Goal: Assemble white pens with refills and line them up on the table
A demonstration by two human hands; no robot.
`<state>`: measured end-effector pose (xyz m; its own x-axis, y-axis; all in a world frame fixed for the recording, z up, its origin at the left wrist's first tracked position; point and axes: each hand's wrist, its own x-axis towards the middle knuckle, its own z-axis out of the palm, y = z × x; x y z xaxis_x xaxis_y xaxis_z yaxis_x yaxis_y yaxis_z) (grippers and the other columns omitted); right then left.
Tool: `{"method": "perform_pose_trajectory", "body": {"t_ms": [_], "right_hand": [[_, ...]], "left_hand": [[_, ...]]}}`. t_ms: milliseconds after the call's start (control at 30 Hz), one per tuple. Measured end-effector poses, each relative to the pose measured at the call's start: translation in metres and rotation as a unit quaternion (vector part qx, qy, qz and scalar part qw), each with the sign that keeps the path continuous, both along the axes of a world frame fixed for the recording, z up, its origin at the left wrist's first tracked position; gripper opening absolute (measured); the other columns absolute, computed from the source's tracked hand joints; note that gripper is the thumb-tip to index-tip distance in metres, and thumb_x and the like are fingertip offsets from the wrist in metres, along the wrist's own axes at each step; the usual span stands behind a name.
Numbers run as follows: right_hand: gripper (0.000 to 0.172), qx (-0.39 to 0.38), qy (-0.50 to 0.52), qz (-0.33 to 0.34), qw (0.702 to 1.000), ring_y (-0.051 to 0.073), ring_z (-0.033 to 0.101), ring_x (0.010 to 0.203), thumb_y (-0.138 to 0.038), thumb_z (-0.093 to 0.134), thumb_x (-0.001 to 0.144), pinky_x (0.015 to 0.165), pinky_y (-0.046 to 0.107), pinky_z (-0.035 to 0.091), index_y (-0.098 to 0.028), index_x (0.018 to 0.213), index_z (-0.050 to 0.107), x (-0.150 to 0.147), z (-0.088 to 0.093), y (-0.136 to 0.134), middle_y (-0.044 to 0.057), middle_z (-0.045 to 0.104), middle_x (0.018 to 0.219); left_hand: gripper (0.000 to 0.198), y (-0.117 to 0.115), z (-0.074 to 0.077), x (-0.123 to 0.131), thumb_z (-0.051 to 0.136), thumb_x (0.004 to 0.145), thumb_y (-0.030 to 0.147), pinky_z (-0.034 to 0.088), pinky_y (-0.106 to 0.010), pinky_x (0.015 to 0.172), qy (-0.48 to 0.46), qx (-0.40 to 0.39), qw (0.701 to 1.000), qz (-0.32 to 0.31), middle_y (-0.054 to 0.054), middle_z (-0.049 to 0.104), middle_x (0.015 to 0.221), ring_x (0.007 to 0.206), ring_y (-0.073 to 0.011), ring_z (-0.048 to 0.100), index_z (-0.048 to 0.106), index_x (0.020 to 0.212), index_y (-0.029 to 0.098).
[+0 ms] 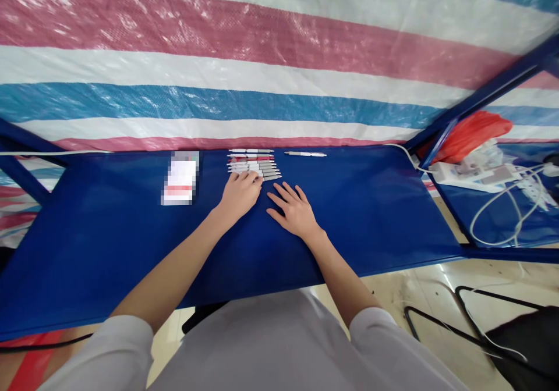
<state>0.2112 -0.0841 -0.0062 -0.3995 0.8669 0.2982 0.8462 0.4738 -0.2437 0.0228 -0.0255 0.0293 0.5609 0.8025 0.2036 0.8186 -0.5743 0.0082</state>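
Several pens [251, 157] lie side by side in a row, pointing left to right, near the back of the blue table. Most have white or grey barrels, and one is red. At the near end of the row, my left hand [241, 192] has its fingers curled down over the closest pen [271, 177], hiding its left part. Palm down, my right hand [296, 210] rests on the table just to the right, fingers spread and holding nothing. A single white pen [305, 154] lies apart, behind my right hand.
A blurred-out phone-like rectangle [180, 178] lies left of the pens on the blue table [362, 205]. Striped plastic sheeting [262, 48] hangs behind. On the right, past a blue frame bar, are a power strip [471, 176], white cables and a red bag [476, 135].
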Motion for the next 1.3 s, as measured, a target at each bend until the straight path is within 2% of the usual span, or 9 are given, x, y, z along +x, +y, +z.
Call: {"method": "perform_pose_trajectory", "body": {"t_ms": [233,533,633,733,800,867,1033,1133,1300], "right_hand": [[0.045,-0.007,0.002,0.001,1.000,0.027,0.040,0.141,-0.046,0.043,0.096,0.117,0.050,0.028,-0.027,0.135,0.055,0.001,-0.001,0.000,0.005,0.048,0.148],[0.043,-0.008,0.018,-0.019,1.000,0.025,0.043,0.139,-0.045,0.041,0.097,0.118,0.047,0.028,-0.027,0.132,0.058,-0.003,0.001,0.000,0.004,0.052,0.145],[0.041,-0.020,0.046,-0.031,0.998,0.025,0.046,0.137,-0.043,0.044,0.096,0.117,0.047,0.029,-0.026,0.130,0.059,-0.005,0.002,0.003,0.005,0.056,0.142],[0.039,-0.041,0.120,-0.074,0.989,0.025,0.051,0.133,-0.039,0.048,0.095,0.115,0.045,0.034,-0.023,0.127,0.061,-0.009,0.006,0.011,0.007,0.062,0.135],[0.039,-0.060,0.208,-0.117,0.969,0.025,0.056,0.128,-0.038,0.050,0.094,0.109,0.041,0.042,-0.020,0.126,0.062,-0.012,0.012,0.020,0.009,0.065,0.130],[0.036,-0.079,0.297,-0.147,0.940,0.024,0.064,0.116,-0.042,0.051,0.092,0.100,0.039,0.050,-0.024,0.120,0.066,-0.016,0.018,0.029,0.006,0.070,0.123],[0.031,-0.097,0.486,-0.148,0.856,0.020,0.070,0.092,-0.049,0.060,0.084,0.085,0.033,0.054,-0.024,0.098,0.071,-0.023,0.028,0.048,0.002,0.076,0.097],[0.031,-0.127,0.571,-0.132,0.801,0.017,0.069,0.082,-0.050,0.066,0.078,0.078,0.029,0.055,-0.022,0.090,0.070,-0.027,0.028,0.052,0.001,0.074,0.086],[0.027,-0.115,0.645,-0.151,0.740,0.015,0.065,0.073,-0.045,0.071,0.073,0.077,0.029,0.054,-0.020,0.083,0.069,-0.031,0.025,0.057,-0.001,0.070,0.076]], "left_hand": [[0.033,0.002,-0.007,-0.002,0.041,0.094,0.011,0.042,-0.045,0.079,-0.009,0.025,1.000,-0.013,-0.012,0.069,0.105,0.100,-0.0308,0.059,0.070,0.108,0.017],[0.036,-0.003,-0.010,0.002,0.044,0.090,0.006,0.043,-0.044,0.087,-0.024,-0.019,1.000,0.001,-0.014,0.069,0.114,0.105,-0.0312,0.059,0.068,0.115,0.013],[0.036,-0.004,-0.009,0.003,0.043,0.091,0.008,0.043,-0.045,0.090,-0.067,-0.036,0.997,0.020,-0.013,0.069,0.114,0.105,-0.0313,0.060,0.069,0.115,0.015],[0.032,-0.002,-0.005,0.001,0.046,0.092,0.013,0.045,-0.042,0.091,-0.173,-0.084,0.981,0.038,-0.012,0.071,0.111,0.103,-0.0294,0.063,0.071,0.112,0.014],[0.028,0.001,0.000,-0.002,0.051,0.090,0.018,0.048,-0.037,0.088,-0.268,-0.142,0.952,0.040,-0.011,0.073,0.108,0.098,-0.0257,0.066,0.072,0.108,0.015],[0.026,0.004,0.005,-0.005,0.055,0.088,0.022,0.050,-0.034,0.085,-0.340,-0.214,0.915,0.037,-0.007,0.074,0.104,0.092,-0.0233,0.068,0.074,0.105,0.017],[0.028,0.010,0.010,-0.013,0.063,0.082,0.029,0.051,-0.034,0.088,-0.431,-0.353,0.830,0.026,-0.004,0.076,0.103,0.094,-0.0234,0.069,0.075,0.104,0.019],[0.027,0.010,0.010,-0.015,0.065,0.081,0.033,0.051,-0.034,0.088,-0.432,-0.391,0.813,0.007,-0.004,0.076,0.102,0.095,-0.0238,0.069,0.076,0.102,0.021],[0.028,0.004,0.005,-0.005,0.067,0.080,0.040,0.053,-0.032,0.078,-0.436,-0.391,0.810,0.021,-0.004,0.077,0.091,0.084,-0.0232,0.070,0.078,0.096,0.019]]}}
